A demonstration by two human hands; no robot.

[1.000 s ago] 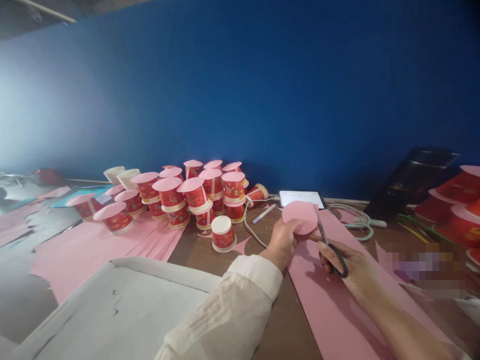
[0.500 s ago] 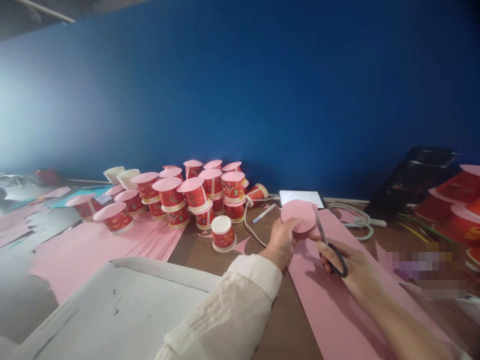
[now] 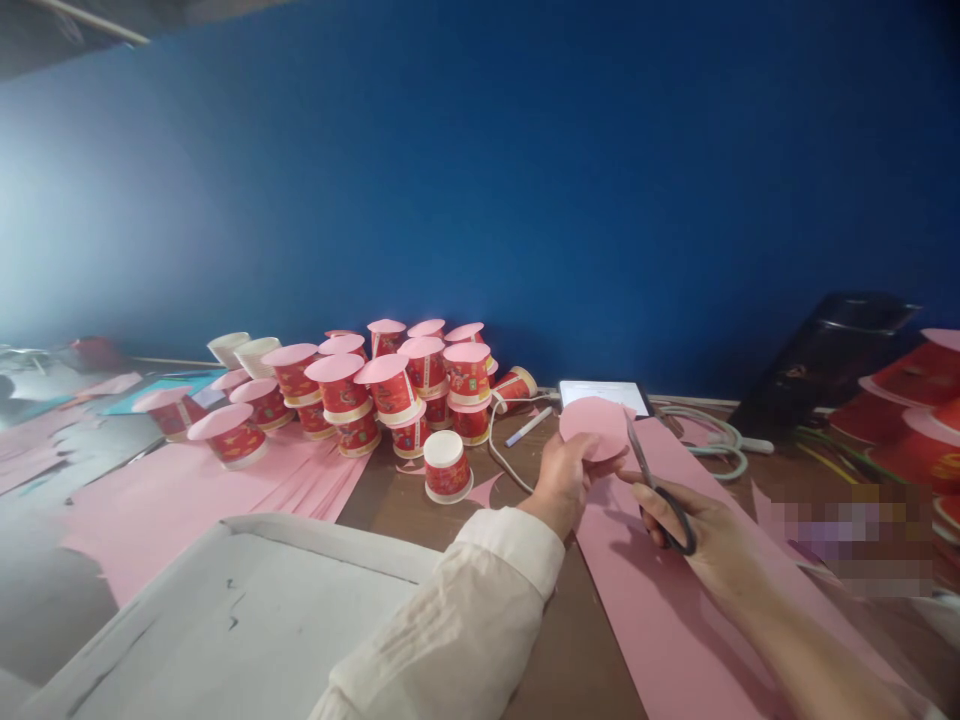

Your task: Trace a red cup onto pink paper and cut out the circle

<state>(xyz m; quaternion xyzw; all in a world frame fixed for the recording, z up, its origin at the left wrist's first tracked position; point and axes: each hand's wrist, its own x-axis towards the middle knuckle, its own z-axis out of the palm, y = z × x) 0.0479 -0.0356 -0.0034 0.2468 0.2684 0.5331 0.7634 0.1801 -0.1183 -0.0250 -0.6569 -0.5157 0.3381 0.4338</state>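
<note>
My left hand (image 3: 561, 482) pinches a round pink paper disc (image 3: 594, 428) and holds it up above the table. My right hand (image 3: 694, 535) grips black-handled scissors (image 3: 654, 485), whose blades point up along the disc's right edge. Both hands hover over a long pink paper strip (image 3: 660, 600) lying on the brown table. A white sleeve covers my left forearm.
A pile of red paper cups (image 3: 375, 385) capped with pink discs stands at the back left, one lone cup (image 3: 445, 466) nearer. Pink sheets (image 3: 202, 490) lie left, a grey tray (image 3: 247, 610) in front, a phone (image 3: 604, 395) and cables behind, more red cups (image 3: 915, 410) right.
The pink disc has turned and shifted slightly left in my left hand. The scissors stay at its right edge.
</note>
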